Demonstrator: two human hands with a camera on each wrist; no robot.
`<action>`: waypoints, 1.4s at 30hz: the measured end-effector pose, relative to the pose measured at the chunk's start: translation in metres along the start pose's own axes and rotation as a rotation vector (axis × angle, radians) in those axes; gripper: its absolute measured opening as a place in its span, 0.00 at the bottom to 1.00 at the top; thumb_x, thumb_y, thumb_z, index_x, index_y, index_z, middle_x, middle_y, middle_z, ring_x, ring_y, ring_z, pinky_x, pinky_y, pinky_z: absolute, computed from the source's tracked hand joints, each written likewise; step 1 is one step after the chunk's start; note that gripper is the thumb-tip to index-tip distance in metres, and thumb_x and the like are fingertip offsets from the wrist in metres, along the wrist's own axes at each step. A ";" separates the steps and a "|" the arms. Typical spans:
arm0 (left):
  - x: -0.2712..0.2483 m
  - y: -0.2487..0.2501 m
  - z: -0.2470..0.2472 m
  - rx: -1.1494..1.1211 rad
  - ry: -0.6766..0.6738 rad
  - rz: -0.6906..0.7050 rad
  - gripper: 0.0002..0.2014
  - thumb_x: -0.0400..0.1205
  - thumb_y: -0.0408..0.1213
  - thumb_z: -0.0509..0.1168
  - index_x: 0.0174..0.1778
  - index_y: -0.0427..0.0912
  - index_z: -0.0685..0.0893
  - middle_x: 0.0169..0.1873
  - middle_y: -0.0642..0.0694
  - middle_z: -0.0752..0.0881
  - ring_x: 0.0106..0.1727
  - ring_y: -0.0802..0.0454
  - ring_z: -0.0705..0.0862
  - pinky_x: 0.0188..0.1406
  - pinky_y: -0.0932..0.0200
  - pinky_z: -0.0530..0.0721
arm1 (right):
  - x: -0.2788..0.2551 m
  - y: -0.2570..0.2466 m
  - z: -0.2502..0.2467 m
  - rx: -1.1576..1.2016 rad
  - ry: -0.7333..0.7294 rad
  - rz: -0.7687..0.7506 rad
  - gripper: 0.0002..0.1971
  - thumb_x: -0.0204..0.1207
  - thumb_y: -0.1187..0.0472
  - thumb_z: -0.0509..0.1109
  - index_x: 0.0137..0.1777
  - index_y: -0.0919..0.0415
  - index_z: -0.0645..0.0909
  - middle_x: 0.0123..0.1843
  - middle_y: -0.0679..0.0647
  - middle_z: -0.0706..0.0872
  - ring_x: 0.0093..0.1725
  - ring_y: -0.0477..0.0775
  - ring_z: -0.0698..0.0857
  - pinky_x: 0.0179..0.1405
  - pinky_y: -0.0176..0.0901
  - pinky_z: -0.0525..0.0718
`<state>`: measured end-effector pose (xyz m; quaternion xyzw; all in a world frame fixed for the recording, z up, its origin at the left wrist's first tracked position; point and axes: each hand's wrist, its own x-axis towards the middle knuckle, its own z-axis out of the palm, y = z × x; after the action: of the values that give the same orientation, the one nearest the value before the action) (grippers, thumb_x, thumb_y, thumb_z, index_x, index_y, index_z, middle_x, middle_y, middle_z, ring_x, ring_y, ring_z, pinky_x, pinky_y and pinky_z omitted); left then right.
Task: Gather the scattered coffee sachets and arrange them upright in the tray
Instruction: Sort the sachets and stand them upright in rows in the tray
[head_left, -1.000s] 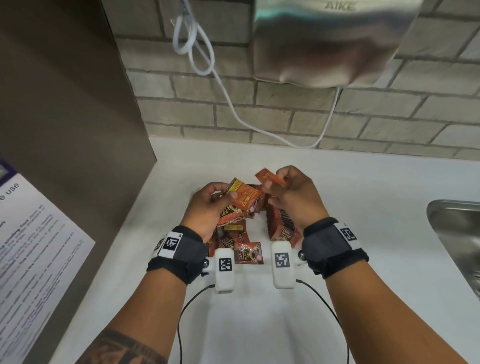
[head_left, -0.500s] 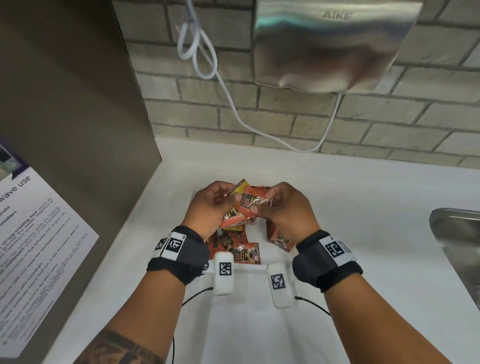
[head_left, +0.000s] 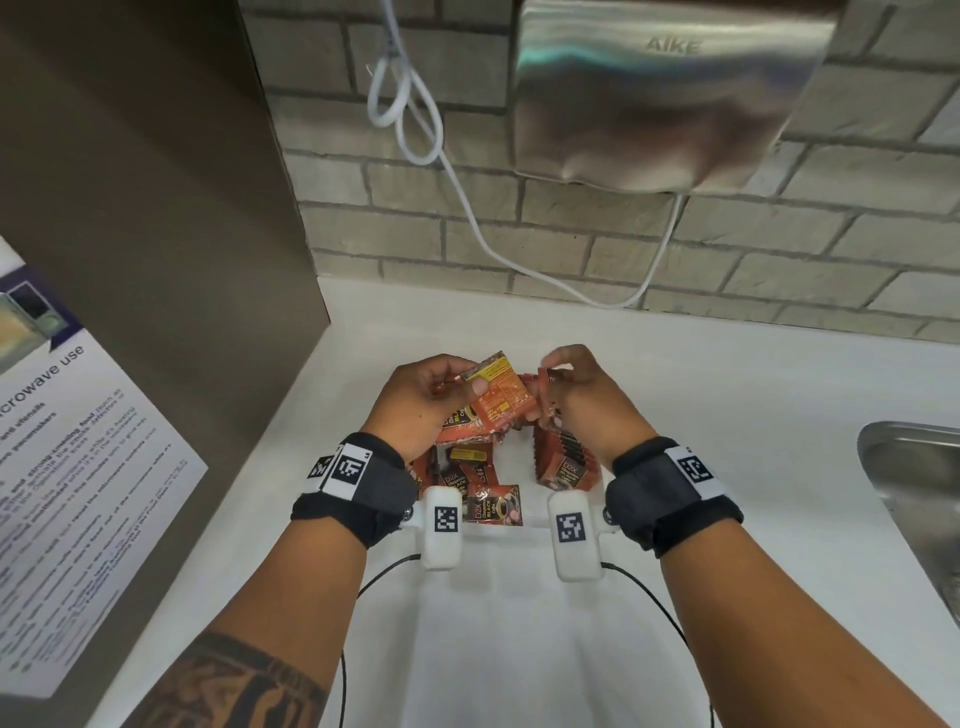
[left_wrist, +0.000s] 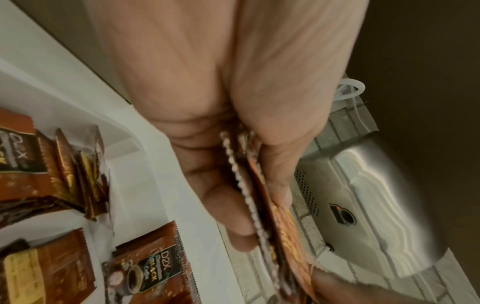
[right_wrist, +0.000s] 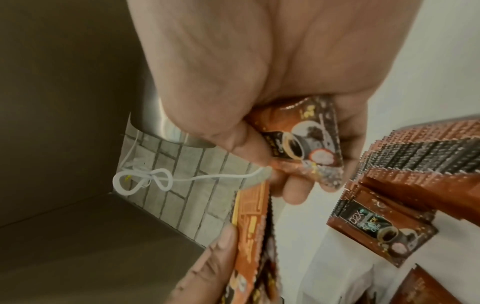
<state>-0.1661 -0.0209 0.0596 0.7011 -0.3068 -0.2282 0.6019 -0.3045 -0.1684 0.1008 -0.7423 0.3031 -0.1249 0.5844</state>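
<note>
Apart now, left hand (head_left: 415, 400) grips stacked sachets (head_left: 501, 397) — right hand (head_left: 587, 400) pinches one sachet (right_wrist: 301, 139).

both hands (head_left: 426, 400) (head_left: 582, 400) hold sachets (head_left: 501, 397) above the tray (head_left: 524, 535).

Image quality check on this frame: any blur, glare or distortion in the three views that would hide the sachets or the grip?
Head view: sharp, evenly lit; wide-angle bend in the brick wall; soft glare on the steel dryer; sachet print in the tray readable. Left wrist view: dim, warm, motion-blurred; left hand fills the frame, held stack smeared. Right wrist view: dim, soft; right hand and pinched sachet recognisable.
</note>
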 end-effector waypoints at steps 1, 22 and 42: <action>0.000 0.003 0.001 -0.004 -0.010 0.008 0.06 0.80 0.41 0.75 0.52 0.49 0.91 0.46 0.50 0.93 0.47 0.53 0.91 0.49 0.56 0.90 | 0.002 0.001 0.002 -0.063 -0.035 -0.030 0.10 0.85 0.58 0.68 0.62 0.58 0.74 0.49 0.57 0.91 0.36 0.48 0.88 0.28 0.28 0.80; -0.004 0.000 0.003 -0.253 0.024 -0.147 0.23 0.64 0.48 0.85 0.53 0.44 0.91 0.53 0.43 0.92 0.56 0.42 0.90 0.60 0.46 0.88 | -0.004 0.019 0.013 0.039 0.131 -0.229 0.24 0.71 0.83 0.65 0.37 0.52 0.93 0.44 0.49 0.92 0.46 0.49 0.90 0.48 0.39 0.89; -0.004 -0.001 0.018 -0.200 0.255 -0.042 0.11 0.77 0.43 0.78 0.53 0.47 0.89 0.48 0.50 0.93 0.51 0.53 0.92 0.59 0.47 0.89 | 0.000 0.014 0.014 0.683 0.001 0.109 0.17 0.82 0.77 0.62 0.68 0.66 0.78 0.57 0.68 0.90 0.54 0.64 0.91 0.51 0.55 0.90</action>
<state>-0.1807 -0.0309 0.0550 0.6672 -0.1888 -0.1796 0.6978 -0.3012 -0.1591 0.0834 -0.4863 0.2835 -0.1882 0.8048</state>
